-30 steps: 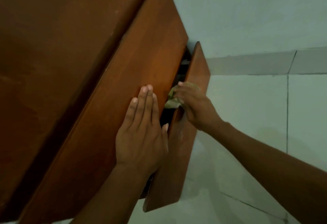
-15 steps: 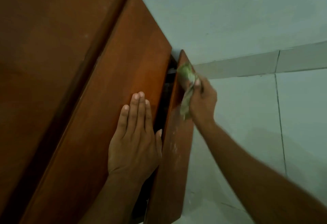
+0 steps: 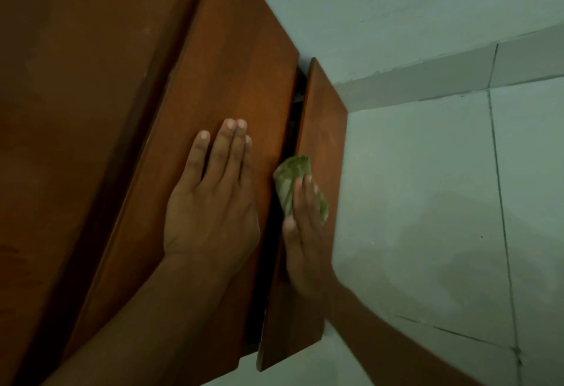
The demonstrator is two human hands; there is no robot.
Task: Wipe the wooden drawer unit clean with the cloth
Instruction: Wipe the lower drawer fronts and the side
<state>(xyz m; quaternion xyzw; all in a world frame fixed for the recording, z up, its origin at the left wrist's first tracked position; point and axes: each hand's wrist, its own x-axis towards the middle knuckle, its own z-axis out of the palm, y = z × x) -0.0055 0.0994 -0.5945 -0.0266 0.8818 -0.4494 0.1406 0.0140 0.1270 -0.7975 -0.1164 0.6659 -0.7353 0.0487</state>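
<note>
So the wooden drawer unit fills the left side of the view, standing on the pale tiled floor right up against the wall. One drawer front sits a bit proud of the rest, with a dark gap between it and the panel next to it. The green cloth is wadded up and pressed against that drawer front, right by the gap.

Hands: the left hand is flat and open on the neighbouring panel, fingers together, gripping nothing, just bracing. The right hand has its fingers laid over the cloth, pinning it to the wood rather than fisting it.

Handling-wise, I'd guess the unit is heavy and stiff enough to take firm pressure, but that loose drawer could slide, so bracing makes sense. The cloth looks soft and floppy, best kept bunched under the fingers. The finish looks smooth, so it should glide easily.
</note>
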